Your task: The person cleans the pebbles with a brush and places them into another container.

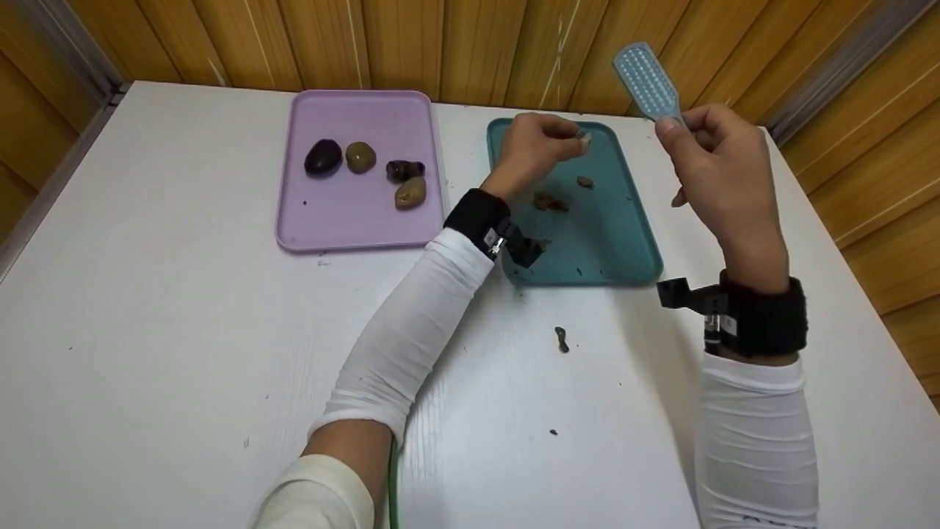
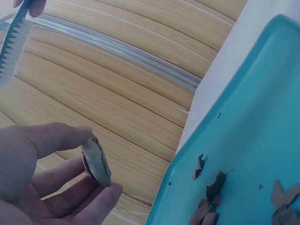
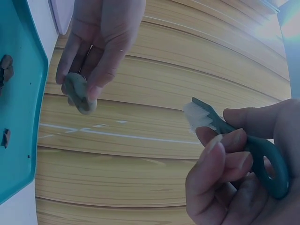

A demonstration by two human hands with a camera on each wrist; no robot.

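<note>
A: Head view: the left hand (image 1: 534,149) is raised over the far end of the teal tray (image 1: 624,242), thumb and fingertips pinched on a small flat stone (image 1: 584,141). Where is the brush?

B: The brush (image 1: 648,81) is gripped by its handle in the right hand (image 1: 716,165), held up above the bench's far right corner, head pointing away from the person. The right wrist view shows the fingers curled round the handle and the white bristles facing the stone (image 3: 79,93).

A: Are stone and brush in contact?

B: No. They are near but apart. The left wrist view shows the stone (image 2: 96,161) held edge-on between thumb and fingers, with the brush (image 2: 13,44) off at the upper left.

A: Which step does this appear to be?

B: Judged from the brown flakes (image 1: 549,200) lying in the teal tray, scrubbing of this stone seems to be in hand, at a pause between strokes. The next move would call for bringing bristles onto the stone's face, over the tray, with the pinch kept firm.

A: Other objects?

B: A pink tray (image 1: 345,220) toward the far left holds four stones (image 1: 363,169); a dark scrap (image 1: 562,339) lies on the bench (image 1: 183,353) near the teal tray's near edge.
</note>
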